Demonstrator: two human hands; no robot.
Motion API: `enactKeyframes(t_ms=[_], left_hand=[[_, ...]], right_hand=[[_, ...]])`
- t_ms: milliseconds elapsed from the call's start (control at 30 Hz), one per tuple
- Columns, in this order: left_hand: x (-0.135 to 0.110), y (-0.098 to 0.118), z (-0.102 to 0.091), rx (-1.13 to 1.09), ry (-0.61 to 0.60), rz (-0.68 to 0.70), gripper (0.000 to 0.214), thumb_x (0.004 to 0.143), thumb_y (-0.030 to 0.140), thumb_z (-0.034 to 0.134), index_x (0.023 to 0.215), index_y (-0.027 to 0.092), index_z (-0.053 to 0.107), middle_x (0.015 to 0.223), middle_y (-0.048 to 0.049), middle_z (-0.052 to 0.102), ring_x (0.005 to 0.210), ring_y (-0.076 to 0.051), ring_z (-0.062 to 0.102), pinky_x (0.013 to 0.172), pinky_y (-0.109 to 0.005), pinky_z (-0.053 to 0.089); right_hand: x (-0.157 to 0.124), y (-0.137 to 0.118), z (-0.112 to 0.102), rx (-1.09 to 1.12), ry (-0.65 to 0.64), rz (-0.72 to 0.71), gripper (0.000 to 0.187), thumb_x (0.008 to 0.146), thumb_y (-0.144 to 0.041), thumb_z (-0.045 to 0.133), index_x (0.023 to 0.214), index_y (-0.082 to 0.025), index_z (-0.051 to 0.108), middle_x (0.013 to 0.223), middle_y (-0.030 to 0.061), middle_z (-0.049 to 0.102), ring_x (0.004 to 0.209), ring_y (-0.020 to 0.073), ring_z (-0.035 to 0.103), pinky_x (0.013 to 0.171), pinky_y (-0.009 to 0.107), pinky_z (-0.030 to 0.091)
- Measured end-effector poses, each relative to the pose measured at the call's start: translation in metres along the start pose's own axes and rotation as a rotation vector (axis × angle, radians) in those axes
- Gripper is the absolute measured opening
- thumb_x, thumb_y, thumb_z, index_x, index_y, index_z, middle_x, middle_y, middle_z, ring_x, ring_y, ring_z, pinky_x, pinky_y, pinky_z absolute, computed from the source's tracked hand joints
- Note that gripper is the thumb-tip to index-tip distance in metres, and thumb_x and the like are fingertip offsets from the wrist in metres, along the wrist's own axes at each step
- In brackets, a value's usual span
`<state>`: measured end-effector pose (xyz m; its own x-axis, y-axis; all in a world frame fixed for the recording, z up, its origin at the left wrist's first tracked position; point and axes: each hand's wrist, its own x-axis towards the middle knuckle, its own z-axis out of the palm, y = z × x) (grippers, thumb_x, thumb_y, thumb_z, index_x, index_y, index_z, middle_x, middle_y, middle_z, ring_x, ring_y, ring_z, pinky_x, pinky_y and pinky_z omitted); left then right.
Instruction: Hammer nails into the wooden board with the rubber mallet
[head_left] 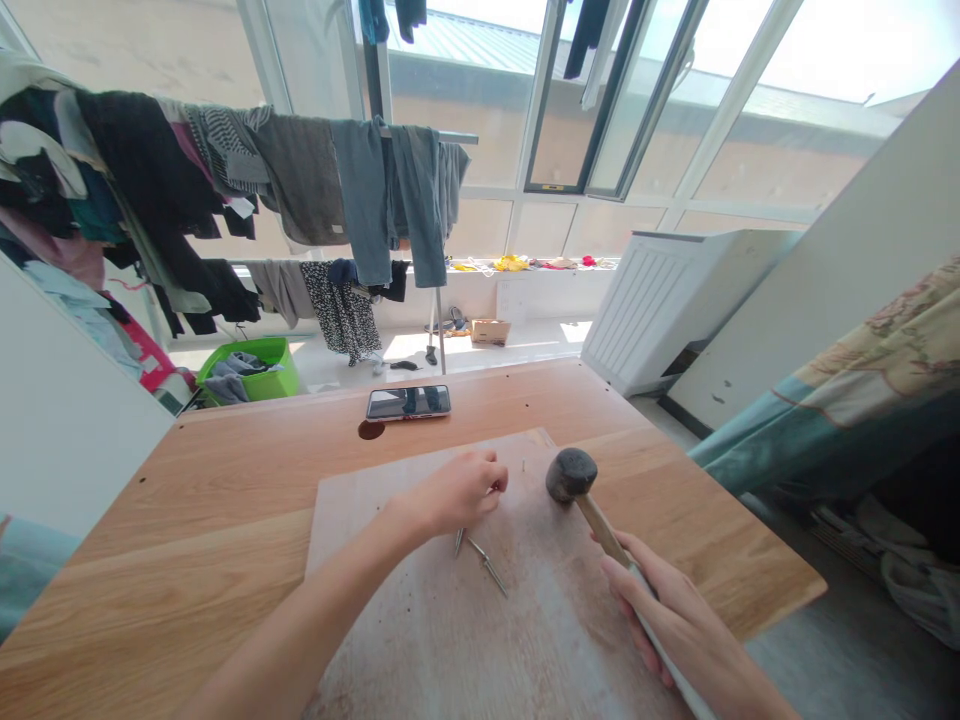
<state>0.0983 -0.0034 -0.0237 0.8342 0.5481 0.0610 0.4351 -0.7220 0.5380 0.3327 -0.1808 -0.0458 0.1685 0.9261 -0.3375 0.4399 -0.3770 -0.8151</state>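
A pale plywood board (420, 640) lies on a wooden table (187, 520). My left hand (459, 490) rests on the board with its fingers curled in a pinch; what they hold is too small to name. Two loose nails (480, 555) lie just below that hand. A thin nail (523, 465) stands upright in the board right of the fingers. My right hand (671, 620) grips the wooden handle of a hammer (571, 474), whose dark round head hovers just right of the upright nail.
A phone (409, 402) lies face up at the table's far edge, next to a dark round hole (370, 430). Behind the table a rack of hanging clothes (225, 190), a green basket (255, 368) and a white panel (660, 300) stand before the windows.
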Motion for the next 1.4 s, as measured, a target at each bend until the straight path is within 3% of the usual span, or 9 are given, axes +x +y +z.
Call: enactKeyframes(t_ms=[133, 300, 733, 1000, 1167, 1400], left_hand=[[0.01, -0.008, 0.002, -0.013, 0.1, -0.062, 0.019, 0.082, 0.005, 0.056, 0.087, 0.017, 0.071, 0.094, -0.0058, 0.064, 0.081, -0.018, 0.062, 0.076, -0.027, 0.048], [0.019, -0.01, 0.007, -0.04, 0.139, -0.086, 0.022, 0.08, 0.002, 0.056, 0.084, 0.015, 0.073, 0.091, -0.0061, 0.065, 0.079, -0.017, 0.062, 0.074, -0.026, 0.048], [0.024, -0.012, 0.011, -0.085, 0.145, -0.06, 0.021, 0.083, 0.005, 0.056, 0.08, 0.015, 0.074, 0.089, -0.0065, 0.065, 0.076, -0.017, 0.062, 0.072, -0.024, 0.048], [0.019, -0.023, 0.025, -0.297, 0.265, -0.033, 0.028, 0.085, 0.006, 0.057, 0.104, 0.014, 0.076, 0.092, -0.0066, 0.071, 0.079, -0.016, 0.065, 0.078, -0.026, 0.051], [0.017, -0.024, 0.029, -0.415, 0.313, -0.091, 0.031, 0.081, 0.006, 0.06, 0.109, 0.014, 0.07, 0.083, -0.0029, 0.073, 0.072, -0.014, 0.064, 0.072, -0.025, 0.051], [0.017, -0.022, 0.028, -0.426, 0.34, -0.114, 0.025, 0.078, 0.007, 0.062, 0.099, 0.017, 0.07, 0.081, 0.0006, 0.072, 0.068, -0.012, 0.062, 0.068, -0.022, 0.049]], right_hand=[[0.0, 0.0, 0.0, -0.008, -0.013, -0.009, 0.044, 0.096, -0.062, 0.04, 0.109, -0.021, 0.048, 0.046, -0.0107, 0.046, 0.032, 0.0105, 0.044, 0.033, 0.018, 0.037], [-0.001, -0.003, 0.0, -0.016, -0.011, -0.015, 0.043, 0.096, -0.061, 0.04, 0.109, -0.021, 0.049, 0.043, -0.0116, 0.044, 0.032, 0.0107, 0.042, 0.033, 0.019, 0.036], [-0.002, -0.001, 0.0, -0.013, -0.004, -0.019, 0.06, 0.096, -0.061, 0.04, 0.132, -0.014, 0.05, 0.043, -0.0103, 0.048, 0.032, 0.0119, 0.044, 0.035, 0.02, 0.037], [-0.003, -0.013, 0.01, 0.02, 0.024, -0.038, 0.074, 0.092, -0.065, 0.045, 0.142, -0.01, 0.048, 0.038, -0.0115, 0.043, 0.033, 0.0125, 0.044, 0.04, 0.021, 0.039], [0.0, -0.038, 0.016, 0.122, 0.011, -0.107, 0.067, 0.093, -0.061, 0.046, 0.136, -0.011, 0.049, 0.041, -0.0144, 0.038, 0.031, 0.0096, 0.036, 0.034, 0.019, 0.03], [0.014, -0.049, 0.028, 0.098, -0.034, -0.192, 0.052, 0.1, -0.054, 0.043, 0.133, -0.015, 0.049, 0.045, -0.015, 0.041, 0.031, 0.0077, 0.04, 0.038, 0.018, 0.033]])
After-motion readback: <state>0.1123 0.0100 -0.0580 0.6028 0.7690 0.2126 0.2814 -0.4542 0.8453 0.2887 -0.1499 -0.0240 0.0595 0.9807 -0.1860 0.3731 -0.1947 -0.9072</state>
